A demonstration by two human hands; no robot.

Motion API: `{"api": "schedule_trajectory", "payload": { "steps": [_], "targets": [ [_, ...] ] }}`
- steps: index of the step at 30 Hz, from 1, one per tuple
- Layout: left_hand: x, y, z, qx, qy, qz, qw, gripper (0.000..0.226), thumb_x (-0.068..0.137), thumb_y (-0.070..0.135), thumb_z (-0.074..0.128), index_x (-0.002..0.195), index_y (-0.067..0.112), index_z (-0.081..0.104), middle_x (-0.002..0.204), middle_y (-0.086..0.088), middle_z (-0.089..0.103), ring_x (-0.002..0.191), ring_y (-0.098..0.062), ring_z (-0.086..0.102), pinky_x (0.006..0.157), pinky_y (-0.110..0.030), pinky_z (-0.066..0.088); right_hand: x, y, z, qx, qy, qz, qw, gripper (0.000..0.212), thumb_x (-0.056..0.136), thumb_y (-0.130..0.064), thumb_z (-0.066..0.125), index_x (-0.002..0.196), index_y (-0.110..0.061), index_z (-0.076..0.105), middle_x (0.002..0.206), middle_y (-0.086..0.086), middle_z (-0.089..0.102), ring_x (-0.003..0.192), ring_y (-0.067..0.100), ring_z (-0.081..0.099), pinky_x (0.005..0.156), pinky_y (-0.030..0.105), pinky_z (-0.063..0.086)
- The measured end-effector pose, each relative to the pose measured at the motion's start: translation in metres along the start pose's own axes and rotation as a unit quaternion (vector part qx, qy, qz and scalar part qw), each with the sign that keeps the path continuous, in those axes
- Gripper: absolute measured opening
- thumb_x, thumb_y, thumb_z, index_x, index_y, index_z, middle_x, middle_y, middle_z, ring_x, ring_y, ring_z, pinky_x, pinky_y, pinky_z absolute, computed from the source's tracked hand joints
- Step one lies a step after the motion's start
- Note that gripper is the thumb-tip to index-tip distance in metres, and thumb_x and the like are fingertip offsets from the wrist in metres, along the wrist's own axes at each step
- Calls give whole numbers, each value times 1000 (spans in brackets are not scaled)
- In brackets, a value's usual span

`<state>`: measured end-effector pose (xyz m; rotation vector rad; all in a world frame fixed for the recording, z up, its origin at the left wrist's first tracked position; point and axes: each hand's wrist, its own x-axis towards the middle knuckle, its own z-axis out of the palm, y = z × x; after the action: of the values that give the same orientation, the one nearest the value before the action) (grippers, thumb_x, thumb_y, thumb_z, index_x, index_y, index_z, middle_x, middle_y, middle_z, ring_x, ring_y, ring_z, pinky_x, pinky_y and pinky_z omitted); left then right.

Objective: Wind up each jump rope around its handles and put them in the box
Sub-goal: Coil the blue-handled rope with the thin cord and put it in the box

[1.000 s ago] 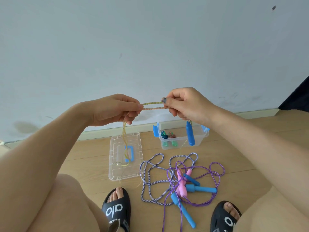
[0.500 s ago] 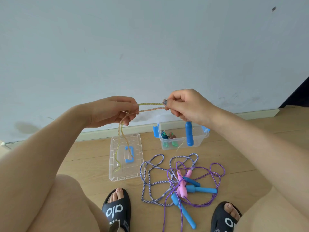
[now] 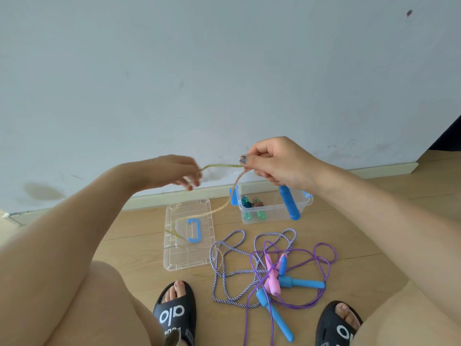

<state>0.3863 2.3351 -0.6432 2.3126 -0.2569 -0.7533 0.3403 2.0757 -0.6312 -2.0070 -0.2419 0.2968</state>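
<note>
— Above the clear box (image 3: pixel 274 216), what step is this?

— Winding, I'd judge, and early in it. The right hand (image 3: pixel 279 163) is curled round a blue handle (image 3: pixel 289 204) that hangs down in front of the box, and its thumb and forefinger pinch the yellowish rope (image 3: pixel 222 166) where it leaves toward the left.

— And the left hand (image 3: pixel 174 171)?

— Blurred; the rope reaches its fingertips, which look bent, but I cannot tell whether they pinch it or only guide it. From the right hand a second strand drops in a loop over the lid (image 3: pixel 188 233) on the floor.

— So what does the next move call for?

— Laying that slack round the handle turn by turn, with tension kept so the loops don't slide off (this thin cord looks limp).

— How much is left?

— Plenty. The striped rope (image 3: pixel 224 270) and purple rope (image 3: pixel 321 260) lie tangled together with pink handles (image 3: pixel 272 278) and blue ones near the slippers (image 3: pixel 174 313); the box already holds something green and red.
</note>
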Motion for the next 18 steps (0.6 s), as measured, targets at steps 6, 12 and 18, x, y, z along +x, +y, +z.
{"api": "schedule_trajectory", "payload": {
  "steps": [6,12,18],
  "targets": [
    [-5,51,21,-171,-79,129,974,24,102,20,49,91,2,62,71,-7,56,71,-23,55,89,-37,51,4,-4,6,26,12,-14,999,24,97,-24,61,80,-7,64,55,-1,43,43,12,30,43,24,26],
    [-4,41,13,-157,-100,95,978,34,103,17,48,69,14,45,67,-1,27,56,-15,28,58,-25,39,0,-3,1,13,-5,-6,1000,22,96,-26,64,82,-9,64,55,-3,46,45,13,31,43,22,26],
    [1,-20,-12,104,-30,-47,993,24,97,17,55,74,10,59,66,2,54,61,-19,51,62,-27,42,-6,4,-11,-21,2,23,1000,20,95,-25,65,85,-8,64,53,-6,45,45,13,32,43,24,27]
  ]
}}
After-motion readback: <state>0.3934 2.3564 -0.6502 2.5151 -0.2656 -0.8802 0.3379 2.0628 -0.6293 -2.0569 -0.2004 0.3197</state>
